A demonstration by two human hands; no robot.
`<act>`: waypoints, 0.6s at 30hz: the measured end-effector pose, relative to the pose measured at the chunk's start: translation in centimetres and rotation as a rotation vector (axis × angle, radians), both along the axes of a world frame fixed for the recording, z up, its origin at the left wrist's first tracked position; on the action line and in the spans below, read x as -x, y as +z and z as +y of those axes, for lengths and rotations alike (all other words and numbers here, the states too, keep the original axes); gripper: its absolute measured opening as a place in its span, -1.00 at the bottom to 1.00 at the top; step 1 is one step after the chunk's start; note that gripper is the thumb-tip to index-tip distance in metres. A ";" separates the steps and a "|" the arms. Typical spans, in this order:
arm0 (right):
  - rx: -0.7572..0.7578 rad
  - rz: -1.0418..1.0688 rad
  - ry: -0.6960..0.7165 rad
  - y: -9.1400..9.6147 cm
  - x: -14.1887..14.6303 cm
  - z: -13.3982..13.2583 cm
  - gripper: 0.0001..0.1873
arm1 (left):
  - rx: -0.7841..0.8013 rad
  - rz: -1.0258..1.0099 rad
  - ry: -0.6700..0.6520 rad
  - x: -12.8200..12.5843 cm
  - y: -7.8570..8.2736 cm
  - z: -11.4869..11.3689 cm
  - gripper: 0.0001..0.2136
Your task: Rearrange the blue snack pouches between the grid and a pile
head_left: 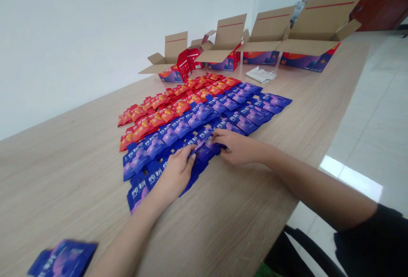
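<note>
My left grip (pixel 177 170) lay flat, fingers spread loose, on a purple packet (pixel 204 152) in the nearest row on the desk (pixel 239 226); my right grip (pixel 237 146) pinched its other edge.

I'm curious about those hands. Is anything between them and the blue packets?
No, nothing visible is. The left hand and the right hand both touch the blue sachets in the nearest rows on the wooden table.

Black, apparently short, right sleeve (pixel 374 243)
</note>
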State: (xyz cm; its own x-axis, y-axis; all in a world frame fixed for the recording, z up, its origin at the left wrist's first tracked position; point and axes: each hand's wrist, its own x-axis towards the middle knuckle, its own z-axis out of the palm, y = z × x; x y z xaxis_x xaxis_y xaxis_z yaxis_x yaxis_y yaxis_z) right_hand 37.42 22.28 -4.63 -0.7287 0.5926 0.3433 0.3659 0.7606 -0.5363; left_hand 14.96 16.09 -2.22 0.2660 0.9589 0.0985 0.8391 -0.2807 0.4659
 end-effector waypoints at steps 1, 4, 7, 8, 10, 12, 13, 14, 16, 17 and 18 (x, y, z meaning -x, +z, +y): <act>0.008 -0.003 0.001 -0.1 0.1 0.0 -0.62 | 0.002 0.003 0.003 -0.1 0.1 0.0 -0.63; 0.017 0.003 -0.007 0.0 0.1 0.1 -0.59 | 0.008 0.004 0.021 -0.3 0.5 -0.1 -0.62; -0.039 0.069 -0.038 0.4 -0.5 0.7 -0.56 | 0.023 -0.014 0.035 -0.4 0.8 -0.2 -0.61; -0.066 0.095 -0.068 0.6 -1.0 1.0 -0.54 | 0.028 -0.018 0.039 -0.4 0.8 -0.2 -0.61; -0.104 0.109 -0.143 0.7 -2.1 1.8 -0.53 | 0.027 -0.020 0.051 -0.4 0.9 -0.2 -0.60; -0.113 0.051 -0.204 0.5 -3.5 2.5 -0.53 | 0.014 -0.026 0.058 -0.6 1.0 -0.1 -0.60; -0.113 0.005 -0.217 0.4 -4.1 2.7 -0.54 | 0.008 -0.036 0.055 -0.8 1.0 0.0 -0.60; -0.113 -0.041 -0.223 0.1 -4.6 2.9 -0.55 | 0.005 -0.051 0.047 -1.1 1.2 0.1 -0.61; -0.120 -0.109 -0.211 -0.2 -5.3 2.9 -0.55 | 0.013 -0.092 0.019 -1.9 1.4 0.5 -0.61; -0.120 -0.128 -0.195 -0.3 -5.5 2.8 -0.54 | 0.019 -0.114 0.005 -2.4 1.6 0.8 -0.61; -0.118 -0.142 -0.178 -0.4 -5.5 2.6 -0.53 | 0.026 -0.137 -0.008 -2.9 1.7 1.0 -0.61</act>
State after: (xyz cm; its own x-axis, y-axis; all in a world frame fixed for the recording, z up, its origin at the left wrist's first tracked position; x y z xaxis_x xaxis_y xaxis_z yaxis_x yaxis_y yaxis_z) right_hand 42.96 24.89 -5.01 -0.6619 0.6781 0.3194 0.5650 0.7314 -0.3819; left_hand 17.83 17.14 -0.55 0.2592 0.9596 0.1095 0.7652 -0.2732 0.5830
